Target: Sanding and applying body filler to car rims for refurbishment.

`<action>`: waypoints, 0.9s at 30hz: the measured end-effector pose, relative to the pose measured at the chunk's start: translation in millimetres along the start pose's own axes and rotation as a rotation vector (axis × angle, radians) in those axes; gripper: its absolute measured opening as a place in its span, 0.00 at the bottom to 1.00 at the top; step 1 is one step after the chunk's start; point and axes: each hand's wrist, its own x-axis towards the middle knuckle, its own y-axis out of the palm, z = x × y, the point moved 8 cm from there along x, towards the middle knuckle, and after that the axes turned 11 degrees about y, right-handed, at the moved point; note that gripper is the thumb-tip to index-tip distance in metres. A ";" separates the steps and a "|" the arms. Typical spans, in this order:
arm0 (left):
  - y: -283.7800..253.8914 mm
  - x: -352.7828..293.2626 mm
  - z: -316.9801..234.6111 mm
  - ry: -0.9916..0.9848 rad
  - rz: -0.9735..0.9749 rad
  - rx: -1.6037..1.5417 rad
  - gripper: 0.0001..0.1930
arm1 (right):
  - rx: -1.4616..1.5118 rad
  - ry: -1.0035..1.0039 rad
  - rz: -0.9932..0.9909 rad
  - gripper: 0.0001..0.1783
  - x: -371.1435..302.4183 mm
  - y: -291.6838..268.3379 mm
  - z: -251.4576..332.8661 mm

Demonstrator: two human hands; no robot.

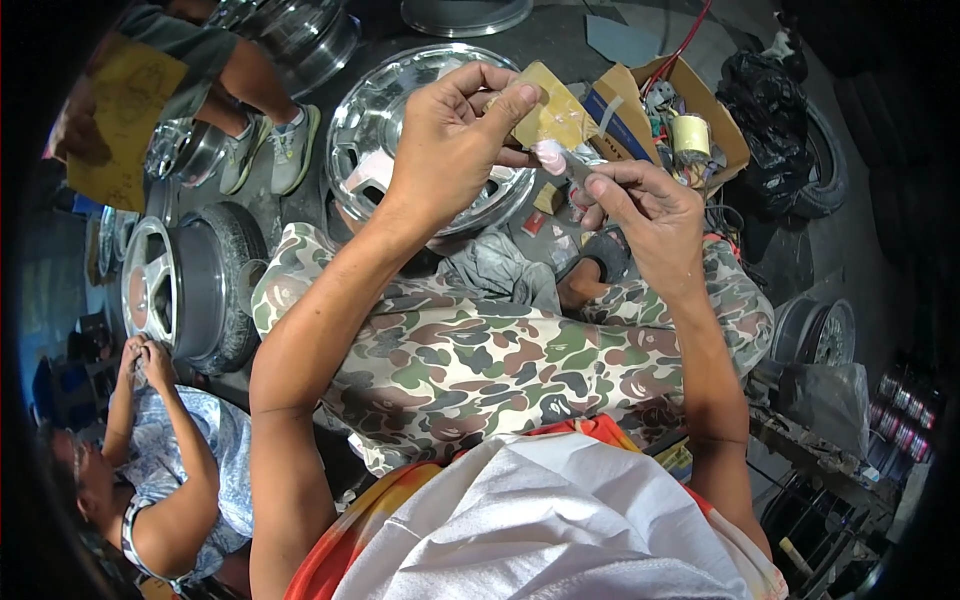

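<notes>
My left hand [450,140] pinches a small yellowish square card [555,108] between thumb and fingers, above a shiny alloy wheel [365,100]. A pale pink dab of paste [550,158] sits at the card's lower edge. From the right, my right hand [650,215] grips a small flat grey spatula [577,172], its tip at the paste. How much of the blade lies under the paste is hidden. Below the wheel, a grey rag [505,268] lies beside my legs in camouflage trousers.
An open cardboard box [733,140] holding cans and odds and ends stands at the right, near a black plastic bag [765,120] and a tyre [825,165]. A wheel with tyre [215,290] stands left. One person sits lower left; another person's shoes [293,155] show upper left.
</notes>
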 end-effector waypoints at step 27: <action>-13.7 1.9 38.9 -0.268 -0.146 -0.424 0.08 | -0.316 -0.352 -0.189 0.08 -8.1 -13.3 21.0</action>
